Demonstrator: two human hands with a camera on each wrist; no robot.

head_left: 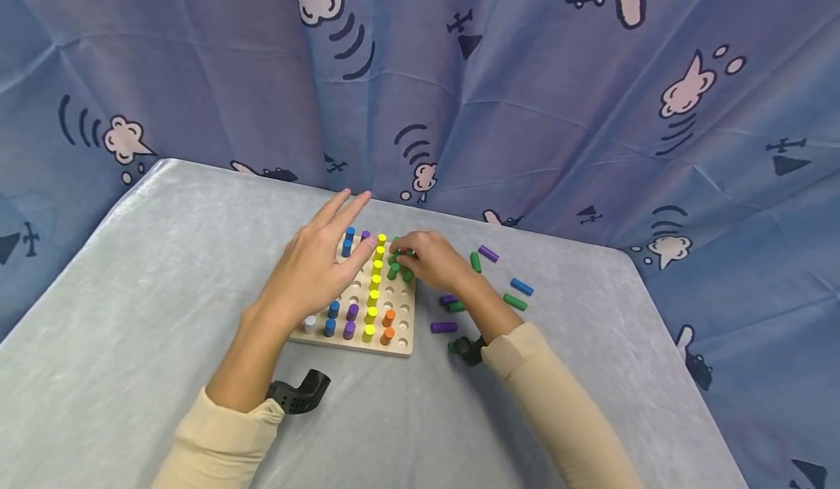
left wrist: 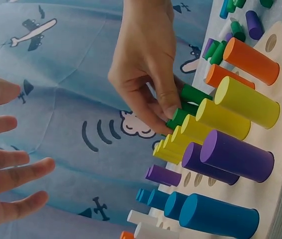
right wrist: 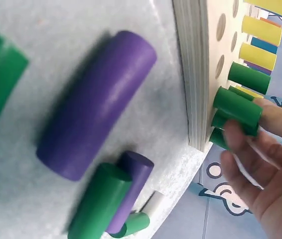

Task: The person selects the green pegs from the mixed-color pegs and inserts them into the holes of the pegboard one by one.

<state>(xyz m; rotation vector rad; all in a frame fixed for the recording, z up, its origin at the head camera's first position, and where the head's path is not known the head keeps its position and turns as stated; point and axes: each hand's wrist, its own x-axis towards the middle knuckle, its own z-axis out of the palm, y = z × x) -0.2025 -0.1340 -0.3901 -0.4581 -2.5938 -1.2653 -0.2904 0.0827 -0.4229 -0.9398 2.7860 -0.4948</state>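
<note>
My right hand [head_left: 433, 259] is at the far right corner of a wooden peg board [head_left: 408, 307]. Its thumb and fingers pinch a green peg [right wrist: 240, 110] standing at the board's edge, among other green pegs [head_left: 393, 272]. Spread over the board's left side, my left hand [head_left: 313, 267] has straight fingers and holds nothing; it hides part of the board in the head view. A full row of yellow pegs [head_left: 375, 283] runs up the board. Purple pegs [head_left: 350, 330], blue pegs [head_left: 330, 327], orange pegs [head_left: 388, 336] and a white peg [head_left: 310, 324] stand in other holes.
Loose pegs lie on the grey cloth right of the board: a purple peg [head_left: 443, 327], a green peg [head_left: 515, 302], a blue peg [head_left: 522, 286] and several others. Behind the table hangs a blue patterned curtain [head_left: 525, 110]. Each wrist wears a black camera mount [head_left: 302, 393].
</note>
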